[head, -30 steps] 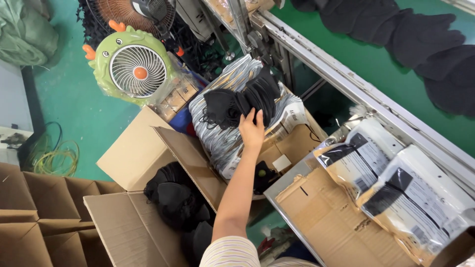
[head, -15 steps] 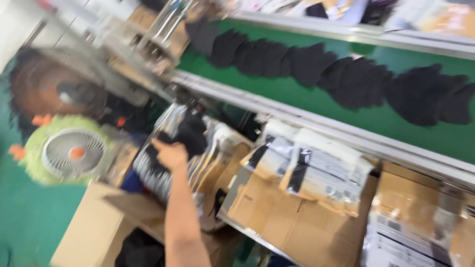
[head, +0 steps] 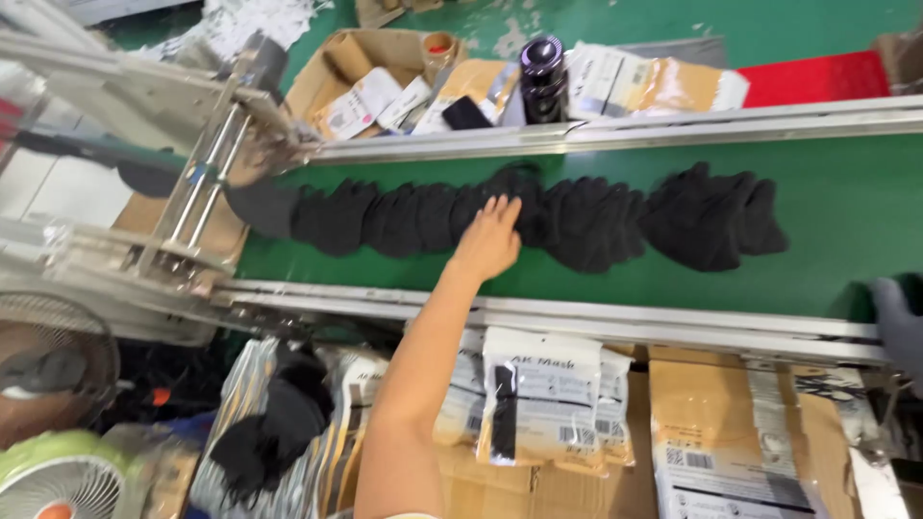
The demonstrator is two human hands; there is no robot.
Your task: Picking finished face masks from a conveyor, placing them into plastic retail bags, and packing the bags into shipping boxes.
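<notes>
A row of black masks (head: 538,216) fills the middle of the green belt (head: 836,250), with bare belt open along its near side and to the right. Metal rails (head: 615,322) border the near and far edges; a frame (head: 192,183) blocks the left end.

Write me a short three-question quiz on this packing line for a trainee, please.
1. True or false: the person's bare hand is over the row of black fabric masks.
2. What colour is the flat conveyor belt?
3. The round green-and-white plastic fan shows in the picture's: A) lower left, B) upper right, C) centre.
Key: 1 true; 2 green; 3 A.
</notes>
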